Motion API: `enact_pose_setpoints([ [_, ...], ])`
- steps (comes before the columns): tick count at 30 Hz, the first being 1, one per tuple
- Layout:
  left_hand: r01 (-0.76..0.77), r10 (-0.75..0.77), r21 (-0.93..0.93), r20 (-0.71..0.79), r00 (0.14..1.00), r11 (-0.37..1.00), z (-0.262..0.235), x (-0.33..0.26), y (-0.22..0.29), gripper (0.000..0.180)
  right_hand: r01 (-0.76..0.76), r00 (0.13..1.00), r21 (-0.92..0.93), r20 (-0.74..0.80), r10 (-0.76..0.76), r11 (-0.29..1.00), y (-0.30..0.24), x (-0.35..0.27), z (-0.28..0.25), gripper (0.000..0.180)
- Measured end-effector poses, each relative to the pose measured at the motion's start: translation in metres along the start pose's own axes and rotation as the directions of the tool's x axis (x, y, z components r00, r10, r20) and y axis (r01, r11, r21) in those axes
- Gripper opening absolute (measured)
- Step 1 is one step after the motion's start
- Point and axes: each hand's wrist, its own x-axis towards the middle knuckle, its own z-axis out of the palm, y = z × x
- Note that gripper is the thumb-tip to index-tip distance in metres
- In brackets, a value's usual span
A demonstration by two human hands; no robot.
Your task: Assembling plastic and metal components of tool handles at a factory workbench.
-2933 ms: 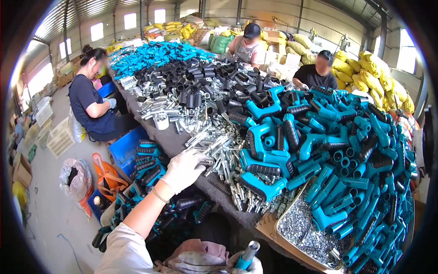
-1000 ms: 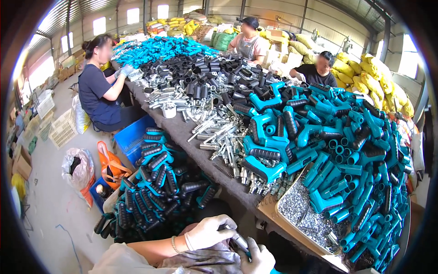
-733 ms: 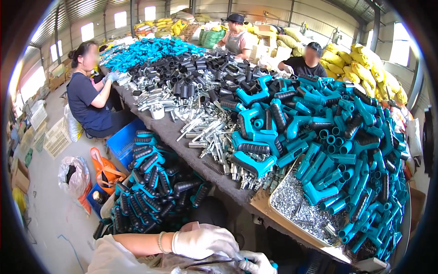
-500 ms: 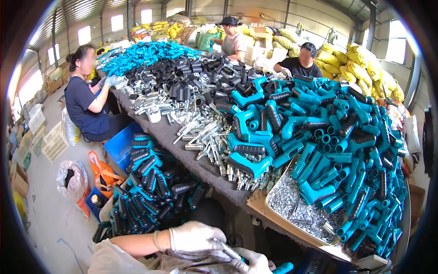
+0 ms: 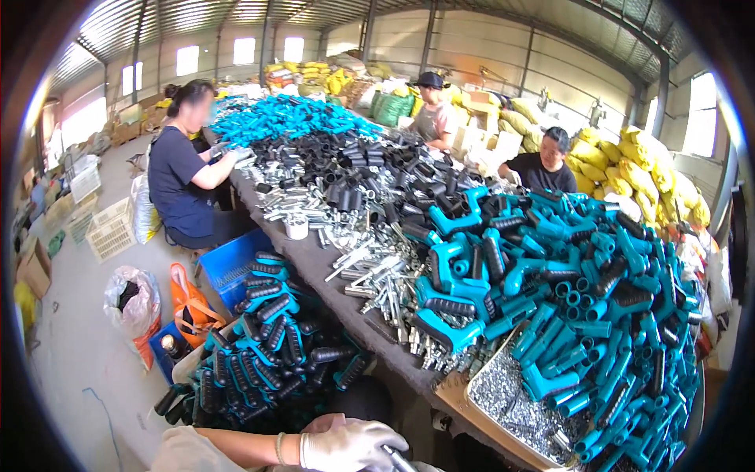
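Note:
My left hand [image 5: 346, 445], in a white glove, lies low at the picture's bottom edge over my lap, its fingers curled around a short silver metal rod [image 5: 397, 459]. Of my right hand only a white sliver [image 5: 429, 468] shows at the edge beside it; its grip is hidden. Ahead runs a long dark table [image 5: 314, 271] heaped with teal plastic handles with black grips [image 5: 550, 299], silver metal tubes [image 5: 377, 275] and black grip sleeves [image 5: 370, 173]. A cardboard tray of small silver screws [image 5: 511, 405] sits at the table's near corner.
A heap of assembled teal-and-black handles [image 5: 267, 354] lies on the floor left of my knees, by a blue crate [image 5: 232, 267] and plastic bags [image 5: 134, 299]. One person sits at the table's left [image 5: 181, 173]; two others [image 5: 546, 161] work on the far side.
My left hand came off the metal tubes on the table and dropped to my lap beside the right hand. Both hands have since slid lower, the right almost out of the picture.

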Motion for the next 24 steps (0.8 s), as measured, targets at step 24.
enact_pose_setpoints([
  [24,0.108,-0.096,-0.046,0.213,0.972,0.993,0.017,0.023,0.012,0.026,0.299,0.941,-0.081,-0.142,-0.307,0.951,-0.006,0.008,-0.007,0.03],
])
